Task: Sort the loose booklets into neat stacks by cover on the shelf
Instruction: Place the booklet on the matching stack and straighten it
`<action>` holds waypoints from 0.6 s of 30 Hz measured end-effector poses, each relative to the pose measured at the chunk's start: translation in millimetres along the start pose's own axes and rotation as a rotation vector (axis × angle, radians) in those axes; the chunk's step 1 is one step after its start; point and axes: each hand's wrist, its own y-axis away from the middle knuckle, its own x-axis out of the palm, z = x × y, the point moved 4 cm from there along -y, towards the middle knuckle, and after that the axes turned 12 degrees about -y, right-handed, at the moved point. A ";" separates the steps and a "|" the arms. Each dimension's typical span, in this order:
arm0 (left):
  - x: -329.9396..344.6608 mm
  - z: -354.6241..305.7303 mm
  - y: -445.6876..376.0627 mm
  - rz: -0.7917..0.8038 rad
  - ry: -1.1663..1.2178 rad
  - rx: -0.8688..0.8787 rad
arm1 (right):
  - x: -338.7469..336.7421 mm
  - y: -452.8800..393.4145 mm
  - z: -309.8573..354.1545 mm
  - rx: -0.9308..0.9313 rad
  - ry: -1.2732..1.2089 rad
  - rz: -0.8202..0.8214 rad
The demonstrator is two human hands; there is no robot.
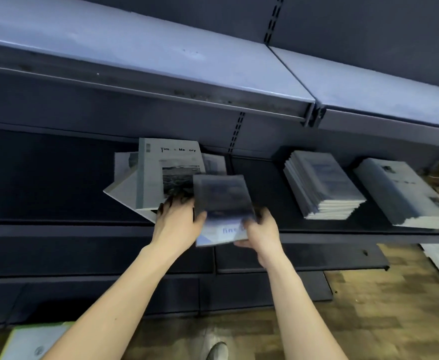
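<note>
A loose pile of booklets [150, 178] lies askew on the dark shelf [57, 178], its top cover printed with a title and a dark photo. In front of it a blurred dark-covered booklet [222, 201] with a pale lower edge is held over the shelf's front edge. My right hand [261, 229] grips its lower right corner. My left hand [178, 219] has its thumb against the booklet's left edge and its fingers reaching onto the pile. Two neat stacks stand to the right: a stack with a blue-toned cover [322, 185] and a grey-covered stack [405, 193].
An upper shelf [161, 66] overhangs the working shelf. Lower dark shelves [291, 258] jut out below the hands. A wooden floor [382, 320] is at the bottom right, with a shoe [217, 350] and a pale box [31, 344] at the lower left.
</note>
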 end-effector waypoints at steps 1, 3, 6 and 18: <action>-1.6 -6.0 1.3 0.005 -0.001 0.015 | -4.1 4.7 1.4 -0.051 0.036 -0.011; -2.1 -17.8 2.7 0.006 -0.004 0.053 | -16.2 8.7 3.0 -0.140 0.052 -0.049; -1.4 -35.4 3.9 0.029 -0.010 0.092 | -39.0 15.5 8.1 -0.223 0.003 -0.121; 5.9 -136.5 6.9 0.017 -0.085 0.275 | -146.7 33.2 30.8 -0.301 -0.173 -0.369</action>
